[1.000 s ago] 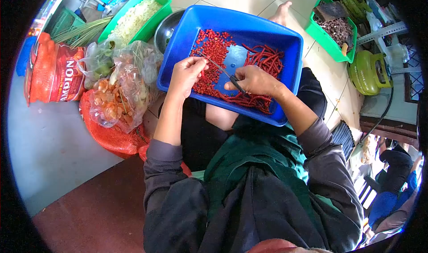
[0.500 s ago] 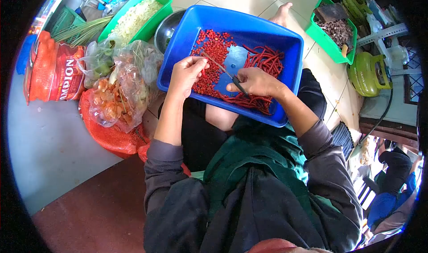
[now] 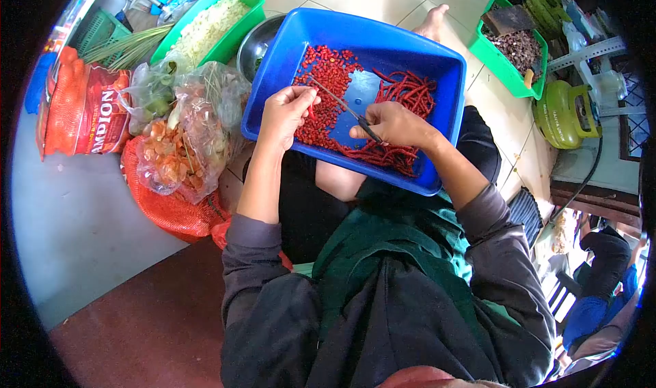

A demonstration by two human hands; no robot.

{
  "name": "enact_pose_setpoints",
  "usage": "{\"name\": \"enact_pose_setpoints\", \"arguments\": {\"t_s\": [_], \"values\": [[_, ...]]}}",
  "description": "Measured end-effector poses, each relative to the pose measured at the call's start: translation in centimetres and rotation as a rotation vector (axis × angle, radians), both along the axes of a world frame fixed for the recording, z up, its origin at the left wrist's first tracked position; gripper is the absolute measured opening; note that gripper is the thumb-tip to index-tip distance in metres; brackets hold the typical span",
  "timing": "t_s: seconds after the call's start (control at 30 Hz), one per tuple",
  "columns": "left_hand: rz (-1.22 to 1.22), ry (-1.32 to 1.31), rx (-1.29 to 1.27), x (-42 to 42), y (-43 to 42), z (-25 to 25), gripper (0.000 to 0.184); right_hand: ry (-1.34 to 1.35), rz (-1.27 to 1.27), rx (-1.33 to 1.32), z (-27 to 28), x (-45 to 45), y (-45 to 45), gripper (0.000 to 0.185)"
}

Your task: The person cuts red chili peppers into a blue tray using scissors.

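Head view: chili (image 3: 311,110) in left hand (image 3: 288,111), bladed tool (image 3: 336,98) in right (image 3: 396,123).

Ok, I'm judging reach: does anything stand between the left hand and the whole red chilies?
Yes: the black-handled blade in the right hand slants over the tub, between the left hand and the whole red chilies.

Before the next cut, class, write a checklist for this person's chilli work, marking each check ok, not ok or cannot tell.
1. Cutting tool gripped in right hand: ok.
2. Red chilli held in left hand: ok.
3. Left fingertips safely clear of the blade: cannot tell; they look very close.
4. Blue tub beneath both hands: ok.
5. Cut pieces fully separate from whole chillies: not ok; they meet along the near side.
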State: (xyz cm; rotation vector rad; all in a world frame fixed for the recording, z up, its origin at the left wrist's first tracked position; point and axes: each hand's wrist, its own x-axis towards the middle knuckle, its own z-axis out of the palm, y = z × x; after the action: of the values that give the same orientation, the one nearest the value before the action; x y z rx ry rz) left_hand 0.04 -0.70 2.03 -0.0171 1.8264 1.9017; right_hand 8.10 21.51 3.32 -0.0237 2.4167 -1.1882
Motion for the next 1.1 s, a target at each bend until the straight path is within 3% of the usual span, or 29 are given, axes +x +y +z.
{"name": "enact_pose_setpoints", "arguments": {"t_s": [0.4, 0.5, 0.8, 0.9, 1.0, 1.1], "values": [[-0.010, -0.027, 0.011, 0.0, -0.1, 0.1, 0.013, 0.026, 0.027, 0.005, -0.3, -0.3, -0.7, 0.066], [-0.013, -0.033, 0.027, -0.1, -0.1, -0.1, 0.014, 0.023, 0.021, -0.010, -0.6, -0.3, -0.6, 0.057], [0.039, -0.047, 0.060, -0.1, -0.2, -0.3, 0.016, -0.062, 0.034, -0.014, 0.2, 0.0, -0.2, 0.068], [-0.011, -0.043, 0.068, 0.0, -0.1, 0.0, 0.015, -0.045, 0.045, -0.042, 0.1, 0.0, -0.6, 0.058], [-0.041, -0.049, 0.061, -0.1, -0.3, -0.2, 0.016, -0.027, 0.044, -0.031, 0.4, -0.2, -0.7, 0.068], [-0.053, -0.049, 0.105, 0.0, -0.3, 0.1, 0.015, 0.025, 0.028, -0.010, -0.2, -0.3, -0.6, 0.067]]}}
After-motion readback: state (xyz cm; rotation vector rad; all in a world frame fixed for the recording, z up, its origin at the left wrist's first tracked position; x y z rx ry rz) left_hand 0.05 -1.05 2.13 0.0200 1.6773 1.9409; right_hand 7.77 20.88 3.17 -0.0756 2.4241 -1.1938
